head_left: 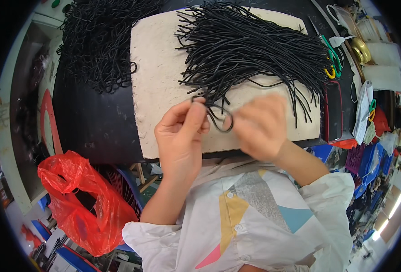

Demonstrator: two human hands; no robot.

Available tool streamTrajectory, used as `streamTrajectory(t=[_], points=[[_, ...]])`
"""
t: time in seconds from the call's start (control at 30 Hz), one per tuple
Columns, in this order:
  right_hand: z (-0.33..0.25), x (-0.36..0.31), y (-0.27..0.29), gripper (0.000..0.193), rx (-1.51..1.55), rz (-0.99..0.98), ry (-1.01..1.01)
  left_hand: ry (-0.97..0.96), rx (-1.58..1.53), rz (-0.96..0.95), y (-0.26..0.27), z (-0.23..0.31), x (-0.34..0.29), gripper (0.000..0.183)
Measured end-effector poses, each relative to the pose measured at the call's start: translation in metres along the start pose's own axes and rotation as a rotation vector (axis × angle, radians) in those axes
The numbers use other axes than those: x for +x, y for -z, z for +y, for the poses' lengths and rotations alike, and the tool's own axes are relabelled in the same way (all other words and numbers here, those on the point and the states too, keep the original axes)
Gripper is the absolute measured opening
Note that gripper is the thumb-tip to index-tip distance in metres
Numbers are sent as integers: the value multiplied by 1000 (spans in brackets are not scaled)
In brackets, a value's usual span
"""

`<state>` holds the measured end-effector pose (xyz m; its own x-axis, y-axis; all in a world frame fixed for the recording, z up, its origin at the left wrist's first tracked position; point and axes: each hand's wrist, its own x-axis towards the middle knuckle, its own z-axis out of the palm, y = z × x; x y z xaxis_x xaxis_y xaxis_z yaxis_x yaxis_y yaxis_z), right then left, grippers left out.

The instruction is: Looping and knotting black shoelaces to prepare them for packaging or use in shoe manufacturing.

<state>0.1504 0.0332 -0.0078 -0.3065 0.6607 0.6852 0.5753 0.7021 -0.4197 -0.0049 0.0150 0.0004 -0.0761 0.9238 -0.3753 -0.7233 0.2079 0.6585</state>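
Note:
My left hand [182,129] is closed in a pinch on a thin black cord [217,128], held above the near part of a pale board [159,86]. The cord bends into a loop between my two hands. My right hand [261,127] is smeared by motion close to the loop's right side, so its grip is unclear. Just beyond my hands lies a thick bundle of straight black cords [250,45]. At the far left sits a heap of looped black cords [101,41].
Green-handled scissors [335,59] lie right of the bundle, near a dark red-edged flat case [333,111] and a gold roll [361,50]. A red plastic bag [89,204] hangs at the near left. The dark table [91,122] shows left of the board.

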Motion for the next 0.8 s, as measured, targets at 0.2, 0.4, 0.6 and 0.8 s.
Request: streamTrajectory(t=[0.2, 0.4, 0.6, 0.8], points=[[-7, 8, 15, 30, -120, -54, 83, -212, 649, -184, 1, 0, -2, 10], [4, 26, 22, 23, 755, -429, -661, 121, 476, -372, 8, 10, -2, 13], [-4, 19, 24, 12, 846, -421, -768, 110, 538, -267, 1, 12, -4, 13], [-7, 22, 27, 12, 921, -471, -948, -50, 699, -328, 0, 15, -7, 11]])
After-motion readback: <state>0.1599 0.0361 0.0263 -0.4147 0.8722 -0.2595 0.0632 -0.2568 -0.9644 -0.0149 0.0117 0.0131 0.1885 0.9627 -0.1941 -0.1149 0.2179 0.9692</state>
